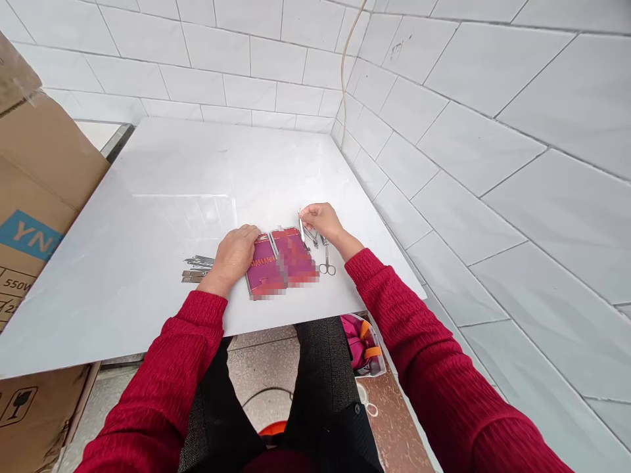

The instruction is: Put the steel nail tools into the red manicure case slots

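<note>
An open purple manicure case (263,255) with orange elastic loops lies on the white table; its lower part is blurred out. My left hand (235,255) holds the case at its left edge, fingers curled at the upper corner. Beyond the right half of the case, my right hand (319,218) pinches a slim silvery metal tool (301,226), its exact kind too small to tell. Just below that hand lie plier-like nippers (311,237) and a pair of small scissors (327,268). Several flat metal tools (198,264) are gathered left of my left hand, partly behind it.
The white table (172,157) meets tiled walls at the back and right. Cardboard boxes (39,177) stand along the left side. Below the front edge, a clear bag with pink and orange contents (362,345) sits by my right leg. A cable (344,72) hangs in the corner.
</note>
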The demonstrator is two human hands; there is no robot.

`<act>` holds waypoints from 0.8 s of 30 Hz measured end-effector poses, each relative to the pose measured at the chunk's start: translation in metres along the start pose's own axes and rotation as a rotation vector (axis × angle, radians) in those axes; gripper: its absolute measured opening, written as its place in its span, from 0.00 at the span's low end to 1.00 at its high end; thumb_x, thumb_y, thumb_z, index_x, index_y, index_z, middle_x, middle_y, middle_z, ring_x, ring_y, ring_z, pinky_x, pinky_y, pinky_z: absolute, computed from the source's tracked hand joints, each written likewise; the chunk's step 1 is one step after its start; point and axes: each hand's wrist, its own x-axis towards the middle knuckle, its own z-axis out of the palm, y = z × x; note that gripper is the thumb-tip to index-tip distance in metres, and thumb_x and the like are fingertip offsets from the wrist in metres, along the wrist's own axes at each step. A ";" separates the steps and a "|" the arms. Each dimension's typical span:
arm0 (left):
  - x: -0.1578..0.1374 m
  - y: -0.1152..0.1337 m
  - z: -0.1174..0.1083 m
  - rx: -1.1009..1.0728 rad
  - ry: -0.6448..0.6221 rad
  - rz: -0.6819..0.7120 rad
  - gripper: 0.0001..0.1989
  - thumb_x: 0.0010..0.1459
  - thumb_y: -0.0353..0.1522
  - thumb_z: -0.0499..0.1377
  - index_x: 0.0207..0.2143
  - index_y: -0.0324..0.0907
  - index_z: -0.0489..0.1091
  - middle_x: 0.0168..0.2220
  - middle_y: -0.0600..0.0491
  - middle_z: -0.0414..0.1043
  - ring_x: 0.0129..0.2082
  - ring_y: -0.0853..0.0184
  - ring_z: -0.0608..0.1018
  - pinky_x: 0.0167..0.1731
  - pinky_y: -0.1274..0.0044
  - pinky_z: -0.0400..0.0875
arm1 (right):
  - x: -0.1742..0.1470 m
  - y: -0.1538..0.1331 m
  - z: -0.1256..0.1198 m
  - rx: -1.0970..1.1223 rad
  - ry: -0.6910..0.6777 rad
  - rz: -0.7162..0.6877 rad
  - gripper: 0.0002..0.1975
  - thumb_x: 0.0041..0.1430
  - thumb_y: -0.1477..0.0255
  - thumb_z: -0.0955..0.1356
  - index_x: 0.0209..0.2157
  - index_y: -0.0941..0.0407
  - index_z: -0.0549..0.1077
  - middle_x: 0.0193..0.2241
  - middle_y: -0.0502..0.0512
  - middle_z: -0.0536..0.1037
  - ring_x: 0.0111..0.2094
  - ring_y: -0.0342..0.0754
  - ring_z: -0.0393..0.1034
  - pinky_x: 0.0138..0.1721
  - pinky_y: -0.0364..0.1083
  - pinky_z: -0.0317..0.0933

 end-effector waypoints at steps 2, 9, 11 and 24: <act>0.000 0.000 0.001 0.007 0.005 0.001 0.16 0.64 0.22 0.46 0.42 0.42 0.71 0.44 0.46 0.76 0.45 0.56 0.77 0.45 0.67 0.71 | 0.000 0.000 -0.012 -0.159 0.033 0.032 0.09 0.55 0.72 0.69 0.22 0.55 0.72 0.18 0.48 0.72 0.21 0.42 0.65 0.28 0.43 0.60; 0.000 -0.002 0.001 0.008 0.008 0.011 0.17 0.65 0.22 0.45 0.45 0.41 0.72 0.46 0.46 0.77 0.45 0.56 0.78 0.46 0.66 0.72 | -0.007 0.002 -0.044 -0.686 0.072 0.099 0.09 0.53 0.78 0.67 0.21 0.54 0.71 0.24 0.52 0.77 0.25 0.45 0.64 0.27 0.45 0.53; -0.001 -0.002 0.001 0.001 0.015 0.014 0.17 0.66 0.23 0.45 0.46 0.41 0.72 0.47 0.46 0.77 0.46 0.56 0.78 0.46 0.66 0.73 | -0.009 0.012 -0.044 -0.679 0.072 0.104 0.09 0.53 0.77 0.67 0.20 0.54 0.70 0.24 0.52 0.77 0.25 0.45 0.63 0.28 0.45 0.53; -0.014 0.004 -0.005 -0.014 0.297 0.053 0.18 0.69 0.26 0.46 0.50 0.41 0.74 0.51 0.45 0.78 0.50 0.57 0.79 0.50 0.64 0.74 | -0.024 0.080 -0.024 0.047 0.435 0.016 0.10 0.54 0.66 0.65 0.29 0.54 0.76 0.24 0.49 0.76 0.27 0.46 0.69 0.34 0.46 0.64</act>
